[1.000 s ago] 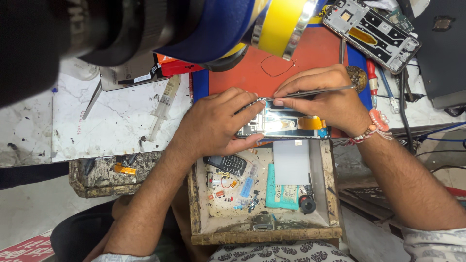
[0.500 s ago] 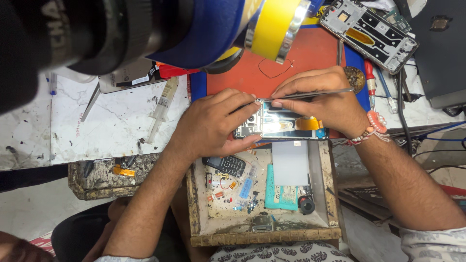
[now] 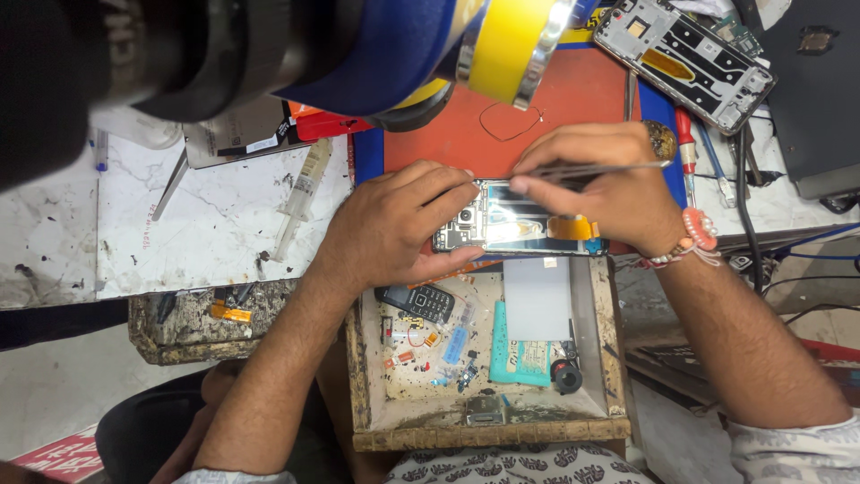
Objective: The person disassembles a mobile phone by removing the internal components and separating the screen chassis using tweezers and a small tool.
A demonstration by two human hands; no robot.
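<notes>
left hand lies over the left end of the opened phone, fingers pressed onto its top edge and thumb under the near edge, clamping it. right hand pinches a pair of metal tweezers between thumb and fingers, tips aimed left at the phone's upper edge, just beside the left fingertips.

change over the last second: very little. both hands keep the same grip and the phone sits where it was, at the bench edge above the open wooden drawer. the tweezer tips look a shade nearer the phone's top edge, though the head camera also drifted, so part of that may be the view. judgement: fine work inside the phone is under way, holding steady, not finished.

counts:
- opened phones in hand: one, with an orange flex strip showing at its right end.
- stripped phone frames: one, top right on the bench.
- small keypad phones: one, in the drawer.
- teal cards: one, in the drawer, beside a pale blank panel.
- syringes: one, on the white bench top.
- red-handled screwdrivers: one, right of the red mat.
- small loose parts in the drawer: too many and too small to count.
</notes>
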